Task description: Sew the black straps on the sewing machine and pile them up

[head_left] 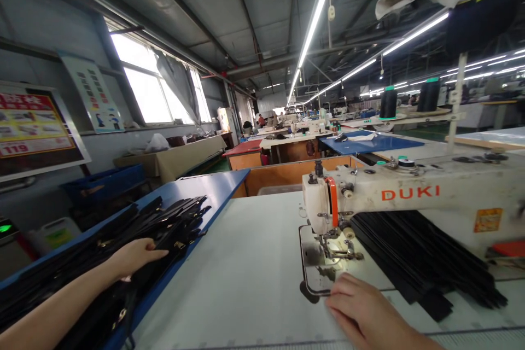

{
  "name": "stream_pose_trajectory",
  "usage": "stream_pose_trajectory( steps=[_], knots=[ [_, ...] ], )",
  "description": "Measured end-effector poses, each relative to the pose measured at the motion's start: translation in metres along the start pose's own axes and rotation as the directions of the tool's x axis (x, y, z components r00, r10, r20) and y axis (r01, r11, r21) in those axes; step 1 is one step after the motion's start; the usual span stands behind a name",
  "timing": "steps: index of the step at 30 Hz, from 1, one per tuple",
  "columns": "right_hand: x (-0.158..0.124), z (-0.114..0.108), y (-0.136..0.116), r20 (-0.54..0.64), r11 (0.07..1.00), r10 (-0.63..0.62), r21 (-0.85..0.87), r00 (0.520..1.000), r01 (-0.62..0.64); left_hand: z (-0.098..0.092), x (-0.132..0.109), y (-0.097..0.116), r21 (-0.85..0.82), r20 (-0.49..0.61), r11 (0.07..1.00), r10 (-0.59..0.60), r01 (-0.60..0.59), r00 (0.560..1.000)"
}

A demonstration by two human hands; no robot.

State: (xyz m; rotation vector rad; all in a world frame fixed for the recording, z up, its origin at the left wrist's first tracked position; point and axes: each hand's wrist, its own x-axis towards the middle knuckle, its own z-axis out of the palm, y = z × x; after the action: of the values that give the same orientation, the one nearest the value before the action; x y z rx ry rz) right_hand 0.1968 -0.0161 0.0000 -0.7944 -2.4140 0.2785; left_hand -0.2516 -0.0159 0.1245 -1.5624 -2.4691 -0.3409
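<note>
On the left, my left hand (137, 258) rests on a pile of black strips (164, 224) with small gold-coloured metal pieces. Its thumb points right, and its partly hidden fingers are curled on a black strip. My right hand (359, 309) is at the near edge of the sewing machine's metal plate (314, 279), with its fingers pressed together; anything in them is hidden. Just beyond it stands the sewing machine (394, 188), its presser foot (342, 254) lit by a lamp. Black fabric strips (426, 257) lie stacked under the machine's arm.
The pale worktable (229, 273) has a ruler strip (476, 337) along its front edge. A blue table (223, 183) adjoins it on the left. Thread cones (388, 103) stand behind the machine. More worktables and sewing machines stretch away down the hall.
</note>
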Motion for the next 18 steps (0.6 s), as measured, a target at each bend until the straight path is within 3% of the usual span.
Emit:
stream_pose_trajectory(
  steps=[8, 12, 18],
  knots=[
    [0.002, 0.001, 0.002, -0.01, 1.0, -0.009, -0.001, 1.0, 0.009, -0.001, -0.007, 0.007, -0.009, 0.169, 0.999, -0.047, 0.049, 0.984],
    [0.002, 0.0, 0.001, -0.008, 1.0, -0.01, -0.006, 1.0, 0.01, -0.001, -0.006, 0.011, 0.044, 0.2, 0.999, -0.005, -0.004, 0.98],
    [0.002, 0.0, 0.0, -0.024, 1.0, 0.012, 0.015, 1.0, -0.012, -0.029, 0.005, 0.016, 0.179, 0.202, 0.98, 0.052, -0.089, 0.978]
  ],
)
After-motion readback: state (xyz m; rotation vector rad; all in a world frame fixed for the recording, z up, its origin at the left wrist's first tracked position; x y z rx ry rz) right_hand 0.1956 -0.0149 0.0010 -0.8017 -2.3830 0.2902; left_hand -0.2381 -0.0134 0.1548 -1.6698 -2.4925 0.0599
